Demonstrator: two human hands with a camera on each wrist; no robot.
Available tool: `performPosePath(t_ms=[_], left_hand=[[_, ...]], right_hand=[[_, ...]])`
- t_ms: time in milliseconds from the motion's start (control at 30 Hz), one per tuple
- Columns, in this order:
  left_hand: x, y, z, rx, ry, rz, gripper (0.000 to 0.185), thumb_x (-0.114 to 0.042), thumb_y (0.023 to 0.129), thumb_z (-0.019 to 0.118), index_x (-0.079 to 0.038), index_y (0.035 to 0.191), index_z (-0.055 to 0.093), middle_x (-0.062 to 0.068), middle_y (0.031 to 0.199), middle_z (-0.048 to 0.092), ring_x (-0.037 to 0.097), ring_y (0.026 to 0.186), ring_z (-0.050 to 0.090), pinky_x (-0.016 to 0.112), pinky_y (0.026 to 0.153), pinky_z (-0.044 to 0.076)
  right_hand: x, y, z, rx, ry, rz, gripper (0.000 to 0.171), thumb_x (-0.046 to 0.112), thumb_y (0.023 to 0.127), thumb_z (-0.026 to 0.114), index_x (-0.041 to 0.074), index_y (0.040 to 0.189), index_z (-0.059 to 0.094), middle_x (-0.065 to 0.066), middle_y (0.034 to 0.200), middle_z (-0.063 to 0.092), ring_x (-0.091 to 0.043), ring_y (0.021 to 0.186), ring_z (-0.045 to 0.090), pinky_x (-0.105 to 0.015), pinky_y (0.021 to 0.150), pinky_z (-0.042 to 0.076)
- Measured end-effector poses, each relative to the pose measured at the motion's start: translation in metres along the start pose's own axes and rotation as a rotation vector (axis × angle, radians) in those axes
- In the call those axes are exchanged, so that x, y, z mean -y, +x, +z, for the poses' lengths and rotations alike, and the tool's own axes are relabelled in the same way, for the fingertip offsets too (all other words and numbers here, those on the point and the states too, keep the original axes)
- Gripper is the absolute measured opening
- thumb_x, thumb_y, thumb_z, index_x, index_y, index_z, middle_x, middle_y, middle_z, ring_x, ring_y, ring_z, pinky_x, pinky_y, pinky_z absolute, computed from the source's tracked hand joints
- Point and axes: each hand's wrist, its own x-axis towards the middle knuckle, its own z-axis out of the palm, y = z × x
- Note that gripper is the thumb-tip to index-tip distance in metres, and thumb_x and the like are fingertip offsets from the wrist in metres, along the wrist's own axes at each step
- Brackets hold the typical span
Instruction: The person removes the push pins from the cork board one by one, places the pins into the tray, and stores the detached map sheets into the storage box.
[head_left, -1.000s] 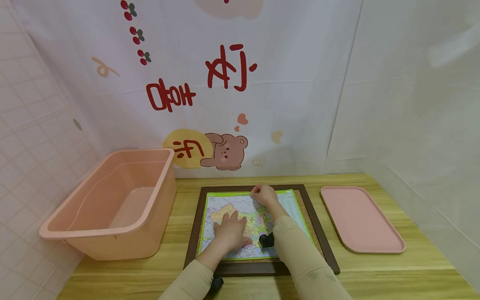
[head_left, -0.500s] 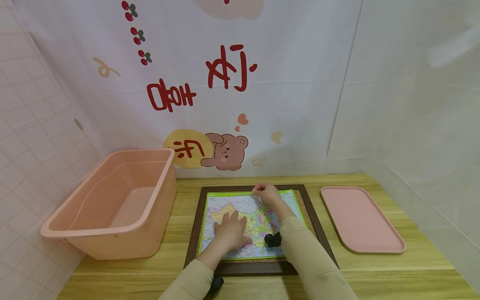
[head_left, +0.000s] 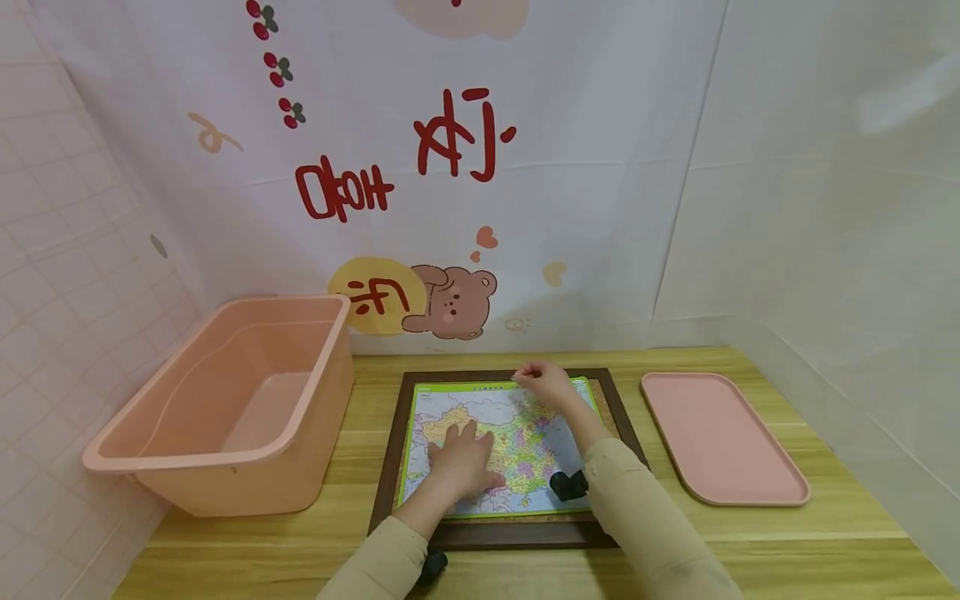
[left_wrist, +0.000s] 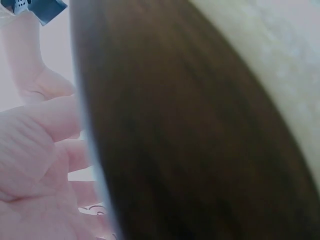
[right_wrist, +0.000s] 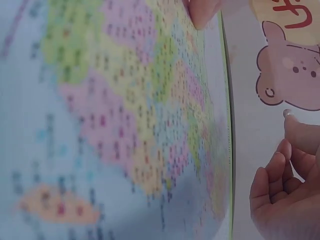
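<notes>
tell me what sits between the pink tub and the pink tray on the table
The framed map puzzle, with the left hand flat on it; the head view shows it.

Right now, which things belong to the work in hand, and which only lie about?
In the work:
- map puzzle, pressed flat by left hand
- right hand, fingers curled at its top edge
- dark frame

Lying about:
- pink tub
- pink tray

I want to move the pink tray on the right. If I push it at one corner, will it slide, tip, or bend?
The pink tray probably slides rather than tips: it lies flat and low on the smooth wooden table. It looks like thin plastic and carries nothing, so likely light. A corner push may turn it; its raised rim suggests little bending.
</notes>
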Motion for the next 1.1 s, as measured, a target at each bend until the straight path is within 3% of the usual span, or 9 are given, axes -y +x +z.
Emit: performPosePath(t_ms=[400, 600, 1100], left_hand=[[0.001, 0.000, -0.003, -0.005, -0.011, 0.011, 0.068, -0.046, 0.082, 0.079, -0.009, 0.136, 0.061, 0.020, 0.149, 0.041, 0.050, 0.133, 0.035, 0.077, 0.092, 0.033], [0.000, 0.000, -0.002, -0.001, -0.012, 0.007, 0.069, -0.046, 0.082, 0.079, -0.010, 0.137, 0.060, 0.020, 0.150, 0.041, 0.050, 0.134, 0.035, 0.076, 0.093, 0.032], [-0.001, -0.001, -0.002, -0.005, -0.030, 0.007, 0.069, -0.045, 0.082, 0.080, -0.008, 0.137, 0.060, 0.022, 0.150, 0.041, 0.051, 0.134, 0.034, 0.077, 0.093, 0.031]], right_hand=[[0.007, -0.013, -0.014, -0.020, 0.007, -0.063, 0.015, 0.020, 0.096, 0.066, 0.005, 0.098, 0.067, -0.004, 0.087, 0.061, -0.019, 0.075, 0.051, -0.031, 0.067, 0.044], [0.008, -0.020, -0.021, -0.030, 0.009, -0.091, 0.014, 0.018, 0.096, 0.067, 0.004, 0.099, 0.067, -0.004, 0.089, 0.061, -0.019, 0.078, 0.052, -0.033, 0.071, 0.044], [0.016, -0.035, -0.036, -0.027, -0.008, -0.107, 0.014, 0.017, 0.096, 0.066, 0.004, 0.100, 0.066, -0.005, 0.091, 0.061, -0.021, 0.082, 0.052, -0.034, 0.073, 0.044]])
